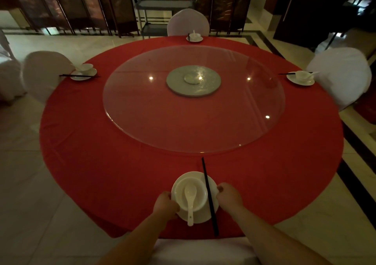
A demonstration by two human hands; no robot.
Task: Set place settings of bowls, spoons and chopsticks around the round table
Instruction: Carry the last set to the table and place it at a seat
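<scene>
At the near edge of the round red table (101, 142) sits a white plate (212, 185) with a white bowl (200, 191) on it. A white spoon (190, 201) lies in the bowl, handle toward me. Black chopsticks (209, 197) lie across the plate's right side, tips pointing toward the table's middle. My left hand (164, 204) grips the plate's left rim. My right hand (228, 196) grips its right rim beside the chopsticks. Three more settings of plate, bowl, spoon and chopsticks stand at the left (83, 72), the far side (194, 37) and the right (301, 77).
A glass turntable (142, 106) on a grey base (193, 81) covers the table's middle. White-covered chairs stand at the left (42, 75), far side (188, 21) and right (341, 75), with one right below me (201, 250). A metal trolley (154, 14) and folding screens stand behind.
</scene>
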